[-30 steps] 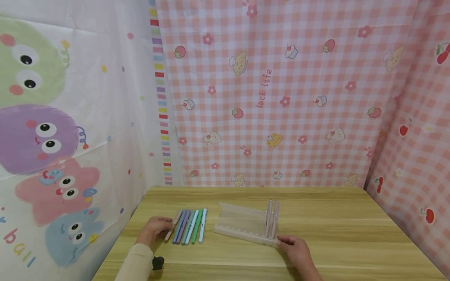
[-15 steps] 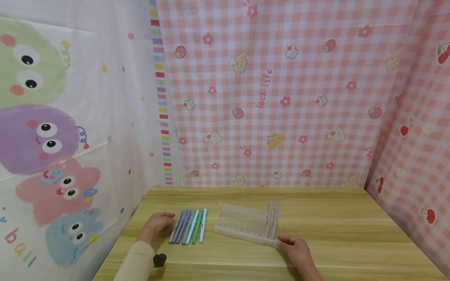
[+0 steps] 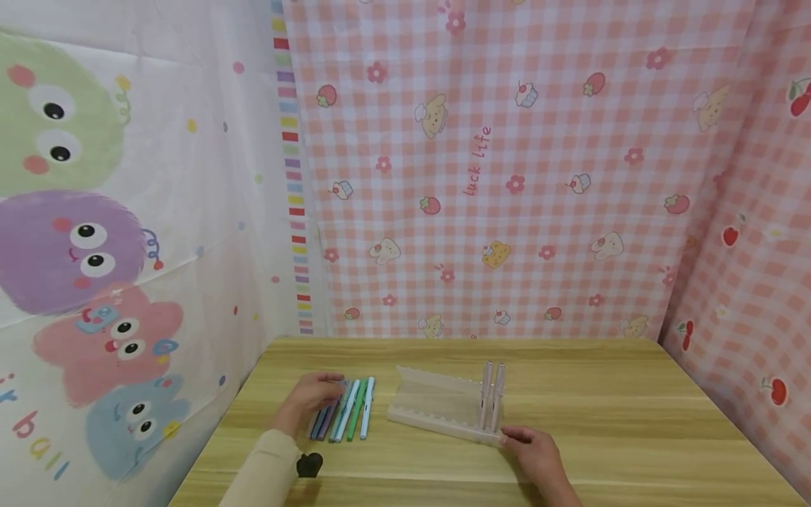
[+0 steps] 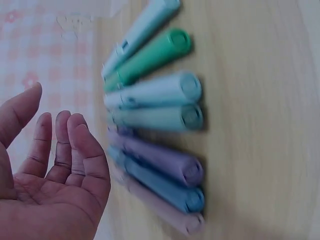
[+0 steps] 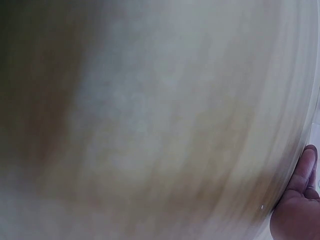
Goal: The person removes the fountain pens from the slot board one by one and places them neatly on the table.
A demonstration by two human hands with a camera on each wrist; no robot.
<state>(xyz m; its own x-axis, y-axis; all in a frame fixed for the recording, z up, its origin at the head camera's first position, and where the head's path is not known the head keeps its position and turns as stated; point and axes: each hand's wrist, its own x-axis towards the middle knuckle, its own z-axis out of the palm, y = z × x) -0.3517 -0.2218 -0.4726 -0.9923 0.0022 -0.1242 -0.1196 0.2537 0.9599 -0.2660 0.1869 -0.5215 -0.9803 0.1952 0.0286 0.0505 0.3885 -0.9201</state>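
Note:
My left hand (image 3: 310,396) hovers over the far left part of a row of pens, its fingers loosely bent with nothing between them. In the left wrist view the palm (image 4: 60,200) shows beside the pens: pale pink (image 4: 167,209), blue (image 4: 165,181), purple (image 4: 160,155), grey-green (image 4: 155,119), two light blue and one green (image 4: 155,56). A clear plastic pen tray (image 3: 431,405) with notched edges stands to the right. Two pinkish pens (image 3: 485,398) lie across its right end. My right hand (image 3: 535,454) pinches the tray's near right corner; its fingertips are partly hidden.
Everything stands on a wood-grain table (image 3: 602,394). A pink checked curtain (image 3: 507,141) hangs behind it, and a white cartoon sheet (image 3: 209,282) closes off the left side. A small black object (image 3: 309,465) sits at my left wrist.
The pale pink pen at the left end was pushed right and straightened against the others. My left hand has since moved right and away from me, over the pens. The right hand stays put.

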